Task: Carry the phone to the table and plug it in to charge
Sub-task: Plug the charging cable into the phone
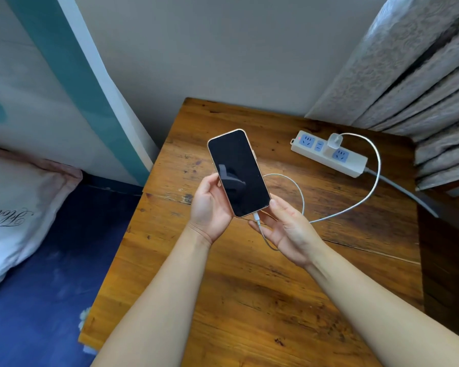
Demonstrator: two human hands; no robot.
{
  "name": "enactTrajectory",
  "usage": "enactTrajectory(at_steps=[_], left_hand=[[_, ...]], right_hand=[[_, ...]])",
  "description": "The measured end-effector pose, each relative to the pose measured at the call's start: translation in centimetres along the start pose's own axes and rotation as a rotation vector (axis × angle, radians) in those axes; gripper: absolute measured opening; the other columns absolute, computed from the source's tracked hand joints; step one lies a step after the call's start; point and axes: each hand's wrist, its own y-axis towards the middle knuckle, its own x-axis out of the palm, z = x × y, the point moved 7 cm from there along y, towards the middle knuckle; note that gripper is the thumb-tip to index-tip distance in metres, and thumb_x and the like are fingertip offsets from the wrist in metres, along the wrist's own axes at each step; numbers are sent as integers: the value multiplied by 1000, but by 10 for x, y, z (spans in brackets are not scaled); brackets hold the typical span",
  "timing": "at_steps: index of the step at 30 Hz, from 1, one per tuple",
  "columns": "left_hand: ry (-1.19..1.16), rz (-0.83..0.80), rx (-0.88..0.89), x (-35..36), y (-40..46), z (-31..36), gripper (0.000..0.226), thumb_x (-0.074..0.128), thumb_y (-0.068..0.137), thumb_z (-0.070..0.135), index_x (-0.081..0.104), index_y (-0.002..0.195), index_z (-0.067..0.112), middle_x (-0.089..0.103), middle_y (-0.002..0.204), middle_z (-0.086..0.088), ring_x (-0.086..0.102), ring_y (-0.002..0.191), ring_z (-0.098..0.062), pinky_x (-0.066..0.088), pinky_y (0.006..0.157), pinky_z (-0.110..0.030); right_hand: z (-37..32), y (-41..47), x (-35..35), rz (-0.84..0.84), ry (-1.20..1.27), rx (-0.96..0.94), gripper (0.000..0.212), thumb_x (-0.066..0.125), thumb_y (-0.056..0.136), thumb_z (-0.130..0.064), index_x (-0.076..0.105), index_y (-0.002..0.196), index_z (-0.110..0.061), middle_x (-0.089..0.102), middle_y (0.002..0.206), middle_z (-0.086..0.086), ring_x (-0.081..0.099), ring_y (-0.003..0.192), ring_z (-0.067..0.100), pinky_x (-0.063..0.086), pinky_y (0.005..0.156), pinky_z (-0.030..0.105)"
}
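Holding the phone (239, 172) mid-frame above the tabletop (263, 300) in my left hand (211, 205) grip, long axis running upper left to lower right, I pinch the cable plug (256, 217) with my right hand (286, 229) at its lower end, seemingly seated.

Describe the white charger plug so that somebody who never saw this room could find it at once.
Look at the wooden table in the corner by the grey curtain. Near its far right edge lies a white power strip with blue sockets. The charger plug is the only thing standing in it, with a white cable looping away.
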Motion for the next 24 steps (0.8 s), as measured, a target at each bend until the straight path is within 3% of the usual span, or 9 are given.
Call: enactTrajectory(at_steps=[7, 11, 14, 17, 21, 24], left_hand=[[177, 122, 16, -25, 8, 36, 48, 25, 100, 43, 45, 136, 18, 60, 129, -7, 56, 119, -23, 51, 89, -36], [255, 161, -8, -48, 11, 57, 44, 26, 100, 43, 57, 120, 18, 63, 124, -9, 60, 115, -24, 50, 96, -43], [283, 186, -64, -65, 12, 66, 47, 28, 99, 44, 56, 122, 13, 64, 124, -10, 61, 114, -24, 52, 92, -44], [307, 213, -133, -81, 17, 69, 51, 29, 99, 45, 52, 125, 9, 62, 125, -12, 59, 115, -25, 52, 90, -44], [382, 258, -198, -100, 31, 75, 46, 29, 98, 48, 54, 114, 13, 61, 120, -9, 56, 115, -26, 44, 99, -52], [435, 273, -234, -109, 45, 80, 44, 28, 98, 48, 56, 109, 14, 62, 112, -7, 59, 104, -22, 53, 82, -47]], right_hand=[[10, 9, -7, -13, 26, 85, 31, 53, 88, -8, 65, 116, -11, 72, 106, 7, 67, 99, 19, 57, 84, 45], [23, 15, -13, 20, -12, 144, 26, 51, 90, -2, 69, 107, -10, 74, 103, 7, 66, 102, 21, 56, 85, 48], [34, 21, -16, 51, -19, 184, 26, 50, 91, -1, 69, 105, -9, 73, 105, 8, 65, 102, 21, 57, 83, 48], [45, 30, -18, 107, -115, 222, 27, 53, 91, -4, 71, 104, -18, 74, 106, 3, 63, 104, 19, 54, 82, 40], [54, 48, -20, 178, -287, 268, 24, 56, 90, -7, 72, 100, -21, 75, 95, -1, 62, 93, 18, 44, 68, 29], [54, 64, -17, 202, -346, 305, 23, 54, 91, -9, 68, 109, -15, 74, 95, 3, 64, 87, 18, 48, 65, 26]])
